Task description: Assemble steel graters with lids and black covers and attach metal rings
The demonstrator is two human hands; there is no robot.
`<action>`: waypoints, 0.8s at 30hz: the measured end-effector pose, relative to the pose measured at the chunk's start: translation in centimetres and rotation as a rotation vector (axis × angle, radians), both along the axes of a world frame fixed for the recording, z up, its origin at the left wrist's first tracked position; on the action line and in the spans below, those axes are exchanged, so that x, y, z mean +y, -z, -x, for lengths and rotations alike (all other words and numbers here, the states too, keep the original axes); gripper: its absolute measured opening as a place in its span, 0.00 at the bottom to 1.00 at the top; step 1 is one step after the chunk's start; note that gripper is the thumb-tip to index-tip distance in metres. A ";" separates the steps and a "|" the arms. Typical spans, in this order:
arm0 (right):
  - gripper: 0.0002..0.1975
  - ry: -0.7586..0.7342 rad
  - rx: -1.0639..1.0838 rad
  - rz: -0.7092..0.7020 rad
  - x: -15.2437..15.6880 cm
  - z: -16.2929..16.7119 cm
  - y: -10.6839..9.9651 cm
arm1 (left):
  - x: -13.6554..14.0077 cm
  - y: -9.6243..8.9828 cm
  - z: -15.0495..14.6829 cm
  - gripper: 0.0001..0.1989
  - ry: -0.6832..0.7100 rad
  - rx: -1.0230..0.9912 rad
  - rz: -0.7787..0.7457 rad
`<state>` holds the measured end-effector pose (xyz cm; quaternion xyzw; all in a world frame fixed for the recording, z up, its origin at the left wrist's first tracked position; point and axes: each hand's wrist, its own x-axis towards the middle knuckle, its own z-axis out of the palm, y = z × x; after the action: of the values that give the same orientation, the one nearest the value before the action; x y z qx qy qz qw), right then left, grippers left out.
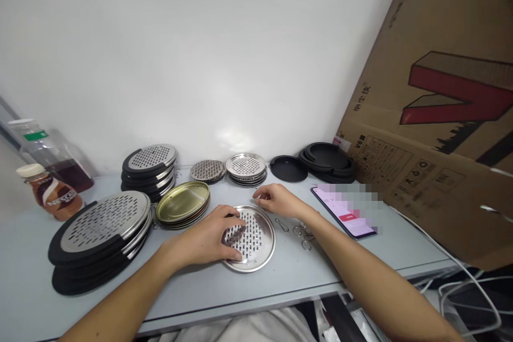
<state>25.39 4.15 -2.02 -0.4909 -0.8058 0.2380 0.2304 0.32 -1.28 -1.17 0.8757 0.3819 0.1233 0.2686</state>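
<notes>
The grater disc lay flat on the table, close to its near edge, directly under the left hand. That hand arched over the disc's left side, thumb and fingers parted and touching its slotted face, probably to keep it from sliding; whether they pinched it or only rested there, I could not tell. The right hand curled at the disc's far rim, fingertips drawn close together; I could not tell whether they held anything small.

Left of the grip, near the table's edge, stood the front stack of black-edged graters, piled up seemingly to save room. Just right of the disc lay a clip and, partly behind the right forearm, some loose rings, likely put there for easy picking. Farther right, the phone lay flat, screen up, perhaps so it could be glanced at.

Beyond the left hand sat the gold lids, nested in a pile. Far left were two bottles, apparently set aside from the work.

Past both hands, along the wall, ran the rear stack, the slotted plates, the silver discs, a black dish and the black pile, seemingly sorted by kind. A carton leaned at far right.
</notes>
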 end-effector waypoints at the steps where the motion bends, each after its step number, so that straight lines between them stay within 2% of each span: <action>1: 0.12 -0.018 0.002 0.002 0.0 0.0 0.2 | 0.1 0.0 0.0 0.33 -0.002 -0.007 -0.003; 10: 0.12 -0.075 0.004 0.007 0.1 0.3 0.9 | -0.9 -0.6 -1.6 0.42 0.048 -0.049 -0.032; 15: 0.15 -0.097 0.018 0.009 0.2 0.2 1.0 | -0.2 -0.4 -1.1 0.42 0.025 -0.023 -0.043; 19: 0.12 -0.156 0.021 0.028 0.1 0.2 0.8 | 0.2 -0.4 -0.7 0.42 0.021 -0.006 -0.047; 24: 0.12 -0.239 0.017 0.021 -0.2 0.4 0.4 | 0.5 -0.3 0.1 0.42 -0.034 -0.005 0.009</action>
<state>25.00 3.96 -2.44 -0.3918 -0.8539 0.2766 0.2022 0.19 -0.81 -0.90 0.8676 0.3965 0.1281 0.2712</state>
